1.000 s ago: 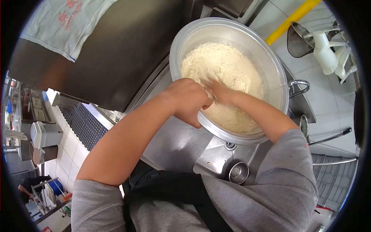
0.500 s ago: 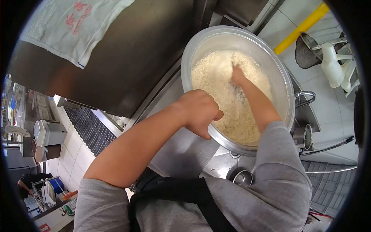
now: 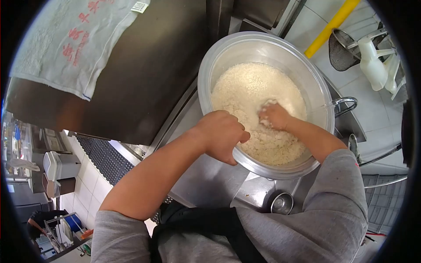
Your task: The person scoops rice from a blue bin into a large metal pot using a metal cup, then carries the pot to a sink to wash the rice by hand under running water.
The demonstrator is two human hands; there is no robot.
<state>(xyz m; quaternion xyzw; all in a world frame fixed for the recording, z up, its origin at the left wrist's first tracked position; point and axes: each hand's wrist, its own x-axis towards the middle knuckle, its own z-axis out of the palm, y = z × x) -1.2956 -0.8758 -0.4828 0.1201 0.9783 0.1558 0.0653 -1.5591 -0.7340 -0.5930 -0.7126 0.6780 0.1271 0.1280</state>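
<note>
A large round metal pot holds a bed of pale rice grains. My left hand is closed around the near-left part of its rim. Inside the pot, my right hand is in the rice, its fingers curled in and slightly blurred. Grains cling to and lie around those fingers, whose tips are hidden. Cloudy liquid seems to show among the grains. A looped metal handle sticks out on the pot's right side.
A metal cup stands below the pot on the steel counter. To the left is a dark steel panel with a printed towel over it. Strainers and white plastic tools hang at the right, near a yellow pipe.
My right hand has moved nearer to me through the rice and curled. The rice surface on the far side is now smoother. My left hand keeps its hold on the rim.
</note>
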